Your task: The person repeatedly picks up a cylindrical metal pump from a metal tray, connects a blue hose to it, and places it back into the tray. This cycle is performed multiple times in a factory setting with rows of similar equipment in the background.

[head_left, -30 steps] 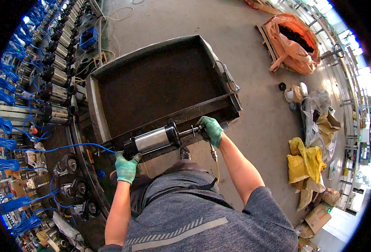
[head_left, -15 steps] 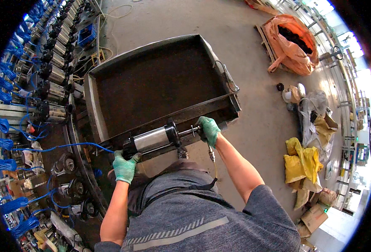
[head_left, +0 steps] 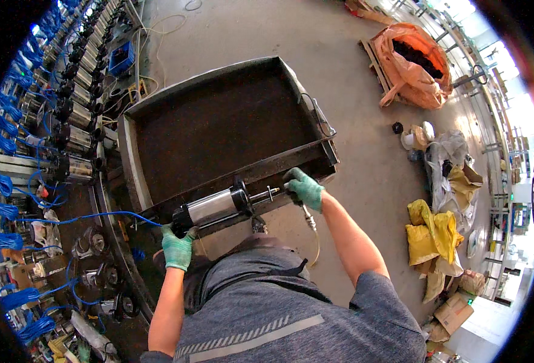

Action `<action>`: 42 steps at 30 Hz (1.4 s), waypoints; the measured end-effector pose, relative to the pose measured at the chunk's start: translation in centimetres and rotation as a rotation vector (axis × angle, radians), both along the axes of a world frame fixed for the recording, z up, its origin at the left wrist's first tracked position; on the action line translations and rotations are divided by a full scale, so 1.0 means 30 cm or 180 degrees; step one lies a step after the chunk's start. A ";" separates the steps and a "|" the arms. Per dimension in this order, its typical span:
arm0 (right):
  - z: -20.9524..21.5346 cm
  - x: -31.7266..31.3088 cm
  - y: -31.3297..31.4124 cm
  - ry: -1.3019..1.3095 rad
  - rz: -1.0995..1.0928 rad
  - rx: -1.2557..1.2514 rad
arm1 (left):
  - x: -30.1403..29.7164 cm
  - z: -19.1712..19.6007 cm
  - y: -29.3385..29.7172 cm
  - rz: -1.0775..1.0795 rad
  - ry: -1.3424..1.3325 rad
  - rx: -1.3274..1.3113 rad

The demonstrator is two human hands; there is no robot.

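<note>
A silver cylinder-shaped motor (head_left: 211, 207) with black ends lies across the near rim of the metal trough (head_left: 129, 157). Its black left end is gripped by my left hand (head_left: 177, 249) in a green glove, close to where a blue cable (head_left: 118, 214) joins it. From the right end a thin metal shaft (head_left: 261, 196) sticks out, with a small crosspiece near its tip. Just right of that tip, my gloved right hand (head_left: 305, 189) is closed round a dark air tool (head_left: 292, 197), mostly hidden by the fingers. A hose (head_left: 316, 239) with a metal fitting hangs below it.
Rows of similar motors (head_left: 78, 140) and blue cable coils (head_left: 0, 210) line the left side. An orange sack (head_left: 409, 85) of black parts sits on a pallet at the far right. Yellow bags (head_left: 431, 236) and cardboard lie on the floor at right.
My right hand and the air tool have drawn back to the right, off the shaft, leaving its tip in view. My left hand keeps its grip on the motor.
</note>
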State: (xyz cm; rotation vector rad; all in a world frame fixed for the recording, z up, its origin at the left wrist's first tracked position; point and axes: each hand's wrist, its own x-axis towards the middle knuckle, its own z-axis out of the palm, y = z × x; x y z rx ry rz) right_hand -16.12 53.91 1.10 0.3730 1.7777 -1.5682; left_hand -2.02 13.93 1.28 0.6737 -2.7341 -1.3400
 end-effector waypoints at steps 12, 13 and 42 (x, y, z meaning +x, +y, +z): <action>-0.040 -0.320 0.320 0.0913 0.1012 0.4348 | -0.011 0.034 0.016 0.0001 -0.0215 -0.0048; -0.031 -0.340 0.317 0.0799 0.0945 0.4369 | -0.020 0.053 0.028 0.0001 -0.0262 -0.0120; 0.176 0.028 -0.577 0.3763 0.1585 0.1854 | -0.021 0.021 -0.586 -0.0568 -0.1347 -0.2109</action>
